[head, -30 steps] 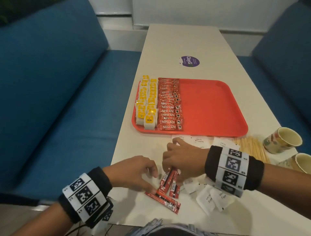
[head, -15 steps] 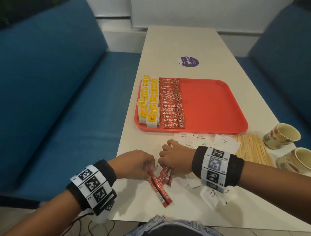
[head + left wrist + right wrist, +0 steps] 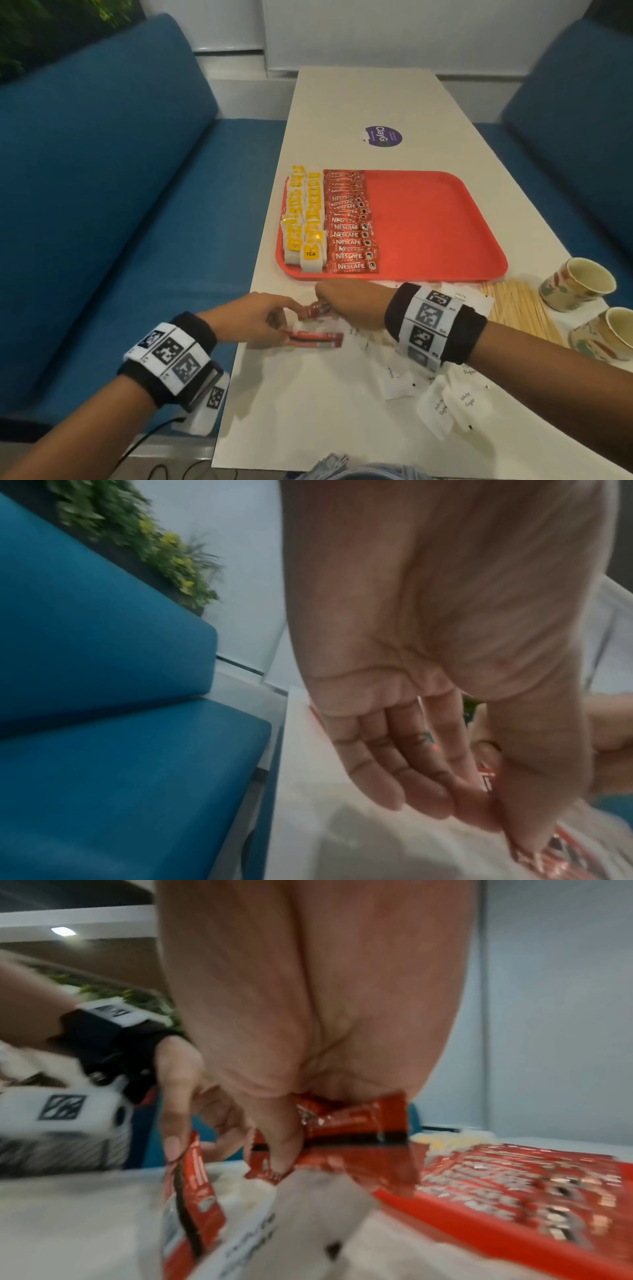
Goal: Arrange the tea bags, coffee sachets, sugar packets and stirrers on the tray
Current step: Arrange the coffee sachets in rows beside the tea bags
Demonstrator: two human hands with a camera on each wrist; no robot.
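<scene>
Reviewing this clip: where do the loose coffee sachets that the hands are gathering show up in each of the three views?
Head: lower centre, the loose coffee sachets lie on the table between the left hand and right hand.
Left wrist: bottom right, blurred red foil under the fingertips.
Right wrist: centre, a bunch pinched by the right hand; another at lower left in the left hand.
Shared landmark: the red tray.

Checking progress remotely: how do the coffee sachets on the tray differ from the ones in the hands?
The coffee sachets on the tray lie flat in one neat overlapping column beside the tea bags; the sachets in the hands are loose, off the tray, above the table. The right hand pinches several, the left hand some too. All are red.
</scene>
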